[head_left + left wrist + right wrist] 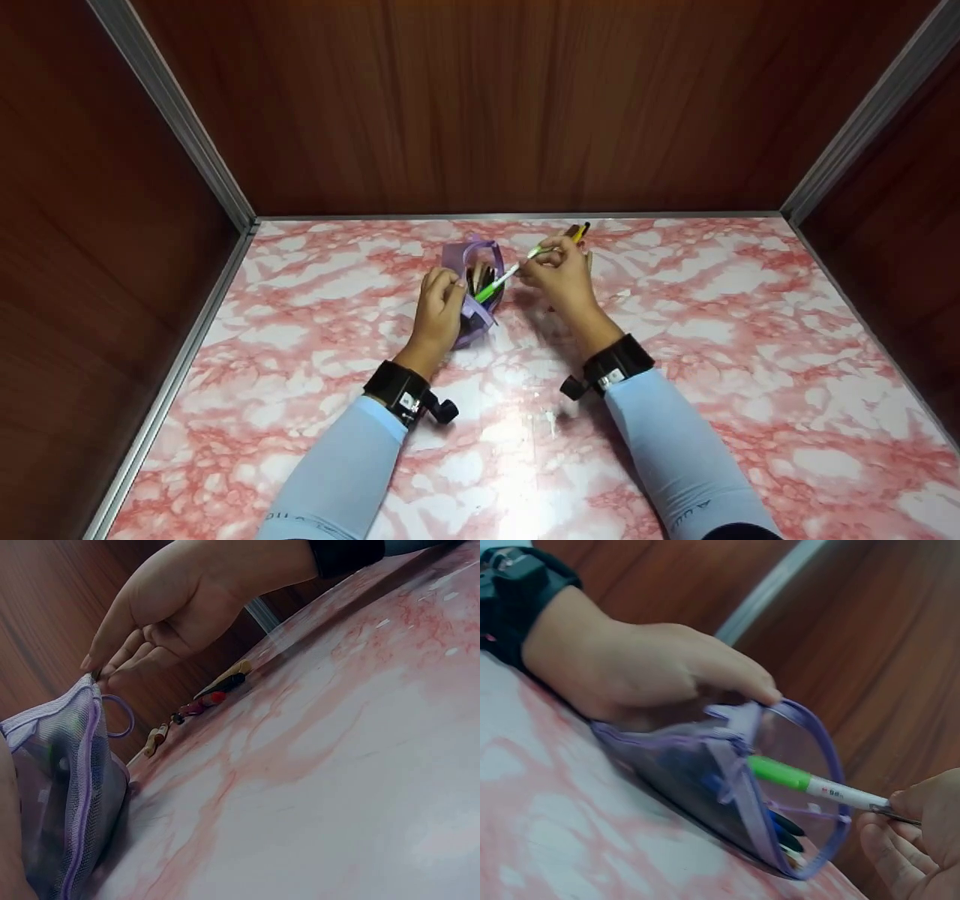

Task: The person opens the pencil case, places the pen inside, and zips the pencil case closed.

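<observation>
Two closed pinches: left grip (441,301) on purple pouch (667,765), right grip (562,275) on green-and-white marker (822,784).

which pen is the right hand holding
The green-and-white pen, its green end in the purple pouch: the right hand pinches it, while the other pens sit in the pouch or lie on the table.

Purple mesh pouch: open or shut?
Open: the purple pouch gapes wide, and the right hand holds a green-and-white pen with its green end inside.
</observation>
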`<state>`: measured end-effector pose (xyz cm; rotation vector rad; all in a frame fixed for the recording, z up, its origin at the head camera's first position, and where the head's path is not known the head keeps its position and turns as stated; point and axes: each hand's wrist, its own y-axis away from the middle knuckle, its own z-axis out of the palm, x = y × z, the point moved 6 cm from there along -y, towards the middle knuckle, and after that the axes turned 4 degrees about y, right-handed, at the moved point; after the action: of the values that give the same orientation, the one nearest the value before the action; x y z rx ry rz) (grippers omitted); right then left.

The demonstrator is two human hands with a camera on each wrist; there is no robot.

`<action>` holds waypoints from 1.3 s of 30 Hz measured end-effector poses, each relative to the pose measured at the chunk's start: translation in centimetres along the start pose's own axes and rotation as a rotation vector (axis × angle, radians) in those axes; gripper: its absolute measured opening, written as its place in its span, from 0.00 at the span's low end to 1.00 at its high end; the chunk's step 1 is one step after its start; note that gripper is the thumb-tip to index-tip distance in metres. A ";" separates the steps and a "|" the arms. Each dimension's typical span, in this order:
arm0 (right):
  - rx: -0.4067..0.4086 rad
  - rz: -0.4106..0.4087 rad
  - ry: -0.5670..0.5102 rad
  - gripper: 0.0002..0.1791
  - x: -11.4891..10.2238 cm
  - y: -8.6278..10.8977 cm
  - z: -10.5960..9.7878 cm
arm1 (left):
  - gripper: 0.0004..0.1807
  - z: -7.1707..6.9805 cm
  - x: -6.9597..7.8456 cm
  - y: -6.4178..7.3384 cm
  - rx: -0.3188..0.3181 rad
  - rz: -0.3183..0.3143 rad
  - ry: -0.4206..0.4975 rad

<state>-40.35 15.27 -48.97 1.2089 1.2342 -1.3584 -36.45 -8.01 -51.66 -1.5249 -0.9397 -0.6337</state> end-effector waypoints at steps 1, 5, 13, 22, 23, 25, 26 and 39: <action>-0.018 -0.008 0.027 0.18 0.0 0.2 0.3 | 0.10 0.0 0.0 0.0 -0.002 -0.001 -0.001; -0.109 -0.045 0.154 0.22 0.0 1.0 1.7 | 0.11 0.0 0.1 0.0 -0.005 -0.004 -0.002; -0.389 -0.186 0.543 0.24 0.0 2.6 4.3 | 0.10 0.0 0.3 0.1 -0.004 -0.013 -0.020; -0.363 -0.162 0.573 0.14 0.0 2.0 3.2 | 0.10 0.1 0.0 -0.1 -0.006 -0.025 -0.026; -0.352 -0.139 0.563 0.14 0.0 1.8 2.8 | 0.10 0.1 0.0 -0.1 -0.009 -0.029 -0.024; -0.326 -0.086 0.539 0.13 0.0 1.5 2.1 | 0.10 0.2 0.0 -0.1 -0.012 -0.033 -0.021; -0.311 -0.070 0.540 0.13 0.0 1.3 1.6 | 0.10 0.2 0.0 -0.1 -0.013 -0.034 -0.019; -0.041 -0.070 0.762 0.16 -0.3 -1.7 -6.4 | 0.10 0.0 0.0 0.0 0.002 -0.019 -0.028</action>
<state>-41.51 21.77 -48.66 1.7439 1.8207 -0.9210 -36.46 -8.01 -51.66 -1.5285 -0.9768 -0.6260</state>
